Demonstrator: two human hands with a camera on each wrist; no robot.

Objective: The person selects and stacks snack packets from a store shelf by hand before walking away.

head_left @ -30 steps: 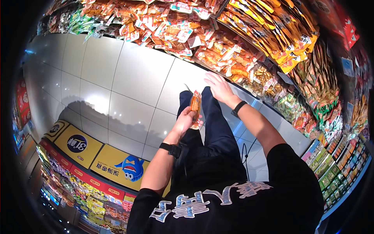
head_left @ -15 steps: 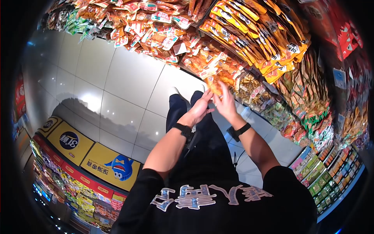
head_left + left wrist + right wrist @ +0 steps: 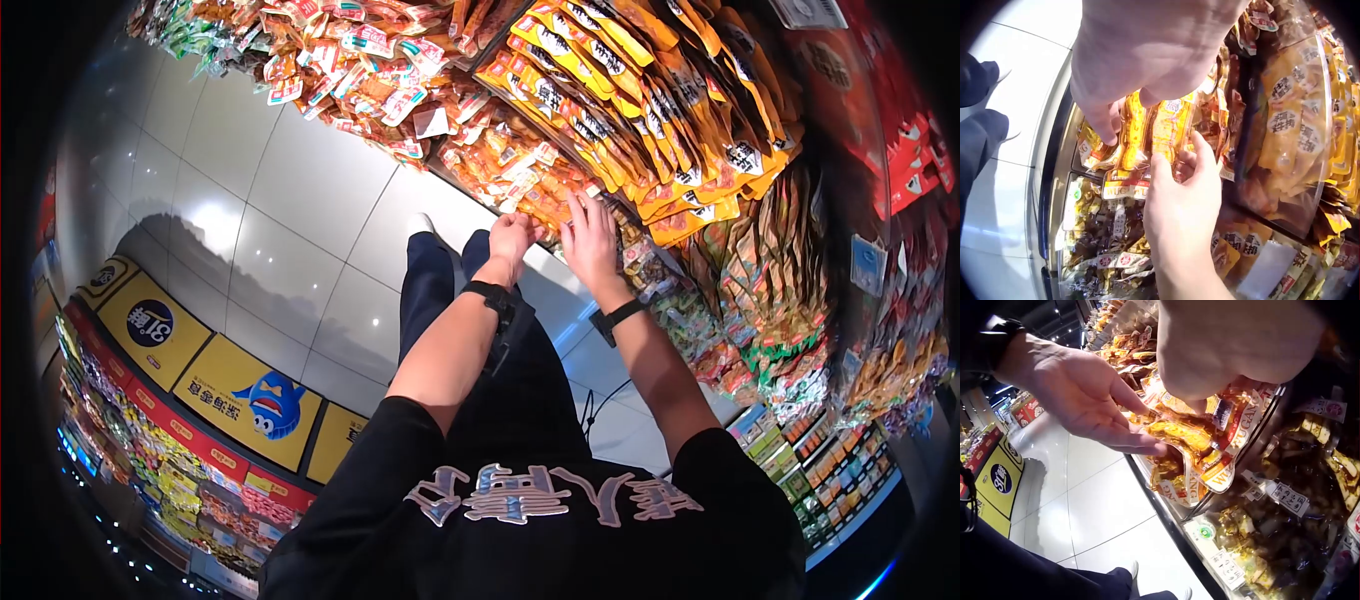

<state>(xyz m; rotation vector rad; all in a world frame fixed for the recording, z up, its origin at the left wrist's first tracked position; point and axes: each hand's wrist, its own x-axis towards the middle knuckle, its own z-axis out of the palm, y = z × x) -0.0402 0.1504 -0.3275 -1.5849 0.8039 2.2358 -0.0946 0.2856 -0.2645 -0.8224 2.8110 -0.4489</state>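
Observation:
Two clear vacuum-sealed snack packs with orange-brown food inside lie side by side in a bin, between my hands. Red-and-white labels with "WUGANG" lettering show on the packs there. My left hand is at the bin's front edge. Its extended fingers and thumb touch the near side of the packs. From the other side my right hand reaches in, fingers spread. Its thumb rests at the lower end of one pack; part of that hand's underside is hidden.
Yellow snack bags stand in rows in a compartment beyond the bin. Bins of smaller packs continue to the right. Tiled floor lies left of the legs, with a yellow-fronted display behind it.
The snack pack gripped in my left hand a second ago was brought to the bin with both hands and lowered among the others. Both hands are now over the bin, slightly apart.

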